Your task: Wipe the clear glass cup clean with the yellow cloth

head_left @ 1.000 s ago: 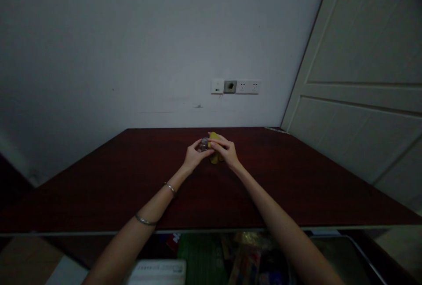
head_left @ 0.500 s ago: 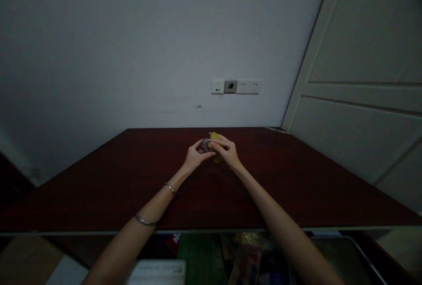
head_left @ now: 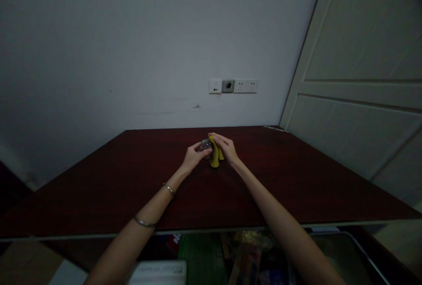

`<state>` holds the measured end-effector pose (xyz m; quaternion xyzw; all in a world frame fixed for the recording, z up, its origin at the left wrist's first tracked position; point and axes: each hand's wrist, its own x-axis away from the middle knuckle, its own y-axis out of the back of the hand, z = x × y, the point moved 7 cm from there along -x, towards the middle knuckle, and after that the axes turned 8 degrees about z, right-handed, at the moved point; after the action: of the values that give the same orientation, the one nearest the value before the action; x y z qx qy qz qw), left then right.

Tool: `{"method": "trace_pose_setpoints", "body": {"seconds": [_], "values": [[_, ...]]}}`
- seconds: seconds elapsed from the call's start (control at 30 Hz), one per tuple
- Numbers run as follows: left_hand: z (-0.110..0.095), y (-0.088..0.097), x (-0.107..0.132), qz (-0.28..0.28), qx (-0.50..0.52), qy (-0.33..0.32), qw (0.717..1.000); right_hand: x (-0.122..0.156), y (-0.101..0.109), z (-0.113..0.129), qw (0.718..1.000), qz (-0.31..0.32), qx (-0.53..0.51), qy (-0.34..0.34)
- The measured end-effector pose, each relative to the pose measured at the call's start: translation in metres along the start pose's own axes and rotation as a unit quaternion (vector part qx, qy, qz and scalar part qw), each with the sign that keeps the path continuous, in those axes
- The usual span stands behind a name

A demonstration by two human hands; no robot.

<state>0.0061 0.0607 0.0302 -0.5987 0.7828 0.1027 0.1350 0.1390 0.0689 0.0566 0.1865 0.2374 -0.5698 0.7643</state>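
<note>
Looks like a room in a home. Has a plain white wall [head_left: 158,47], a row of square white and grey wall sockets [head_left: 244,86] and a big pale door with panels [head_left: 359,52]. Also has a wide, dark red table [head_left: 158,157] with mixed-up, colourful packets [head_left: 245,258] below its front edge.

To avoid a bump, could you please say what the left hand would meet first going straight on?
Beyond the small, clear, shiny object it grips, probably the yellow, two-lobed piece of unclear material held by the right hand, though depth is uncertain.
</note>
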Motion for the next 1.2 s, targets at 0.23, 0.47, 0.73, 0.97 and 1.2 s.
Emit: {"method": "trace_pose_setpoints", "body": {"seconds": [0.23, 0.47, 0.73, 0.97, 1.2], "values": [[0.018, 0.006, 0.0, -0.007, 0.06, 0.094, 0.994, 0.007, -0.02, 0.012, 0.981, 0.182, 0.073, -0.004], [0.028, 0.003, -0.003, 0.056, 0.07, 0.142, 0.986, 0.004, -0.019, 0.005, 0.987, 0.123, 0.106, 0.002], [0.027, 0.014, -0.01, 0.09, -0.079, 0.061, 0.991, 0.001, 0.001, -0.001, 0.997, -0.009, 0.036, -0.063], [0.013, 0.001, -0.009, 0.114, -0.048, -0.039, 0.991, 0.001, -0.004, -0.01, 0.996, -0.007, 0.027, -0.087], [0.013, 0.002, -0.009, 0.073, -0.009, -0.026, 0.997, 0.001, -0.01, -0.007, 0.995, 0.051, 0.062, -0.056]]}}
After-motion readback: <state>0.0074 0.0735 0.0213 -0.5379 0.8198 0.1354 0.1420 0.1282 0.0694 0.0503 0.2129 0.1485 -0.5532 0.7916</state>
